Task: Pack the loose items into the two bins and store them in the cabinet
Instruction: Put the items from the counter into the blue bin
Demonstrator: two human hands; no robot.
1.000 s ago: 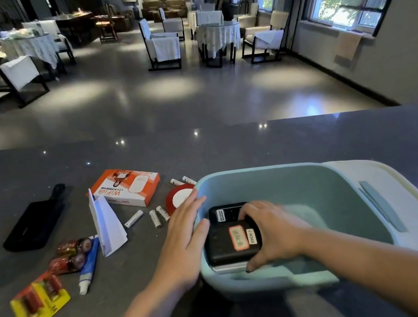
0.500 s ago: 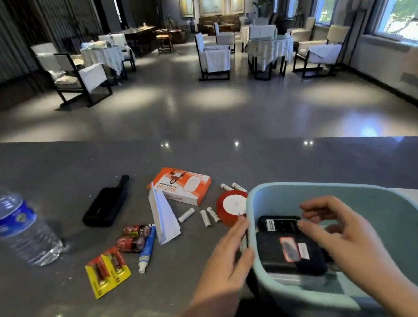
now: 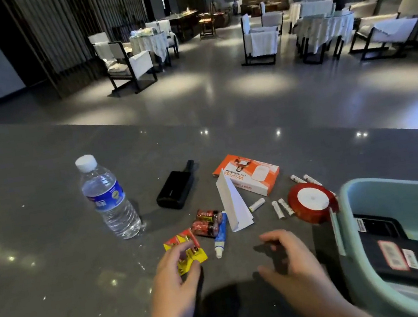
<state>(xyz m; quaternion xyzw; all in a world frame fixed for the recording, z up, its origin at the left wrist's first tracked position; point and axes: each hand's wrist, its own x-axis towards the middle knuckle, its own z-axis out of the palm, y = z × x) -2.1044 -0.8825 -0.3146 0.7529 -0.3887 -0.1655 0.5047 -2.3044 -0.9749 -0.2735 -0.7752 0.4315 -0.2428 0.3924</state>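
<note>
On the grey counter [image 3: 55, 262] our pale green bin [image 3: 352, 218] sits at the right with black devices [image 3: 396, 260] already lying flat inside, the only contents we can see. Our right hand [image 3: 291, 265] hovers loosely spread and holds nothing, near the bin. Our left hand [image 3: 174, 280] pinches the yellow battery pack [image 3: 186, 251] at its near edge; we judge it light, stiff and easily lifted by that edge.
</note>
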